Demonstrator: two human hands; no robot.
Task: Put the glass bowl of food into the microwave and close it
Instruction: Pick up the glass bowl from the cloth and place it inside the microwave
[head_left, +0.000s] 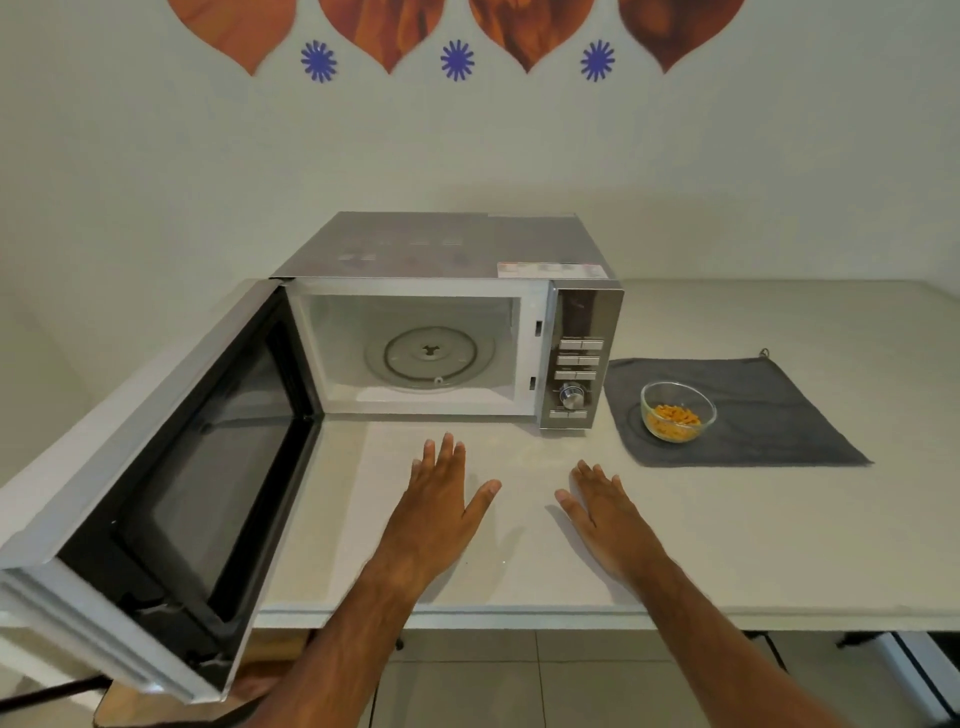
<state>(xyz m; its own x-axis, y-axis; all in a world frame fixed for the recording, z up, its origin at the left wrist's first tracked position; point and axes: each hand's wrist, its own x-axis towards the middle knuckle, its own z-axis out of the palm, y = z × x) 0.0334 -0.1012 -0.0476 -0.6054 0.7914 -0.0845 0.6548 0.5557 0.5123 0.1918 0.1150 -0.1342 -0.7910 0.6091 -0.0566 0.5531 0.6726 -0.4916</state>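
Both forearms reaching in over the near edge of the white surface (727, 545), palms down. Left hand (441, 512) flat on the surface near the middle of the near edge, fingers spread and straight, grip apart and holding nothing. Right hand (605, 514) just beside it toward the right, likewise flat with fingers apart, empty. Small gap between the two thumbs, no contact.

At the near left corner, microwave door (171, 457) swung fully outward, dark window facing right, its free end jutting past the near edge of the surface over the tiled floor (467, 670).

Beyond the hands, microwave (447, 312) standing toward the far left of the surface, cavity open and lit white, glass turntable (428, 358) lying bare inside. Control panel (576, 358) with buttons and a round knob on its right side.

Right of the microwave, grey cloth (779, 415) spread flat, roughly midway between near and far edges. Glass bowl (678, 410) upright on the cloth's left part, orange food (675, 418) in its bottom, well apart from both hands and outside the microwave.

Behind everything, pale wall (208, 182) with orange leaf shapes and blue flower marks along the top.
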